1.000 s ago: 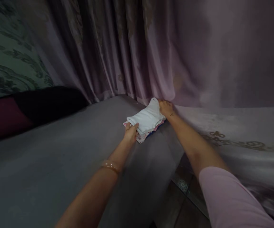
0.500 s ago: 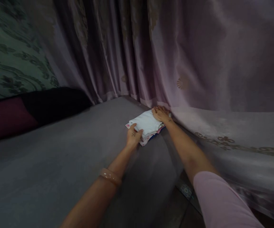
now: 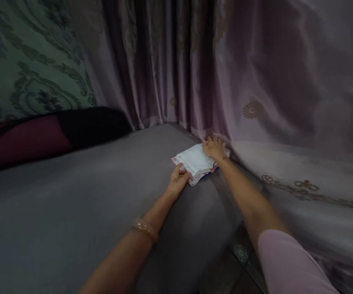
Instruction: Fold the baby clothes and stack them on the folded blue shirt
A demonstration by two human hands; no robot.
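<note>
A small stack of folded cloths (image 3: 196, 158), with a white one on top, lies on the grey bed surface close to the curtain. Pink-patterned and blue edges show beneath the white layer. At the stack's near left edge is my left hand (image 3: 178, 179), its thumb and fingers apart and touching the cloth's border. My right hand (image 3: 214, 149) rests with spread fingers on the far right end of the stack. Part of that end is hidden under it.
Mauve curtains (image 3: 274, 81) hang behind and to the right of the bed (image 3: 87, 212). A black and maroon cushion-like bundle (image 3: 93, 126) lies along the green patterned wall (image 3: 38, 73). A dark floor with a patterned item (image 3: 240, 253) shows at lower right.
The view has swung slightly left, so the scene sits further right. My left hand has slid back a little to the stack's edge; my right hand's fingers have spread more.
</note>
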